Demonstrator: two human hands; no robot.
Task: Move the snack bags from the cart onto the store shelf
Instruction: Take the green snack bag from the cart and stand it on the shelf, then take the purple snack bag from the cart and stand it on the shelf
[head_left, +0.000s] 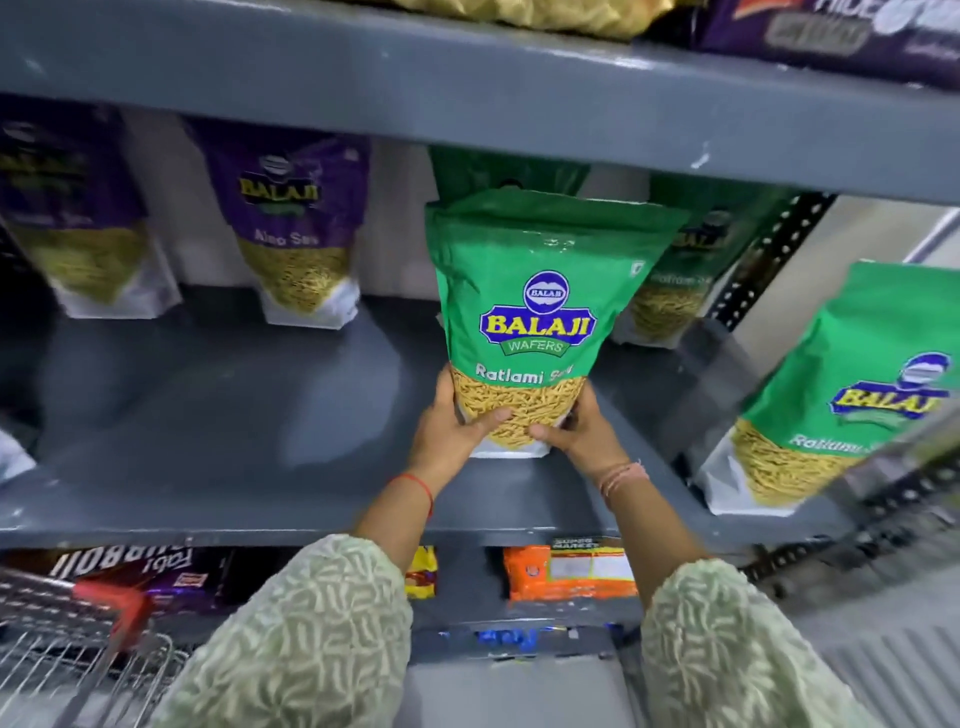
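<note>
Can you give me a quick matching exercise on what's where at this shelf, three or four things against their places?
Things:
1. green Ratlami Sev bag
2. purple Aloo Sev bag
3. orange packet
4. wire cart

Places:
A. on the shelf below
B. bottom left corner, in front of the shelves
C. upright on the grey shelf, held at its base by the left hand and right hand
D. at the back of the same shelf, left of the hands

Pairs: 1-C, 2-D, 3-A, 4-B

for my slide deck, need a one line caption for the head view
Both hands, left and right, stand a green Balaji Ratlami Sev snack bag upright on the grey metal store shelf.
</note>
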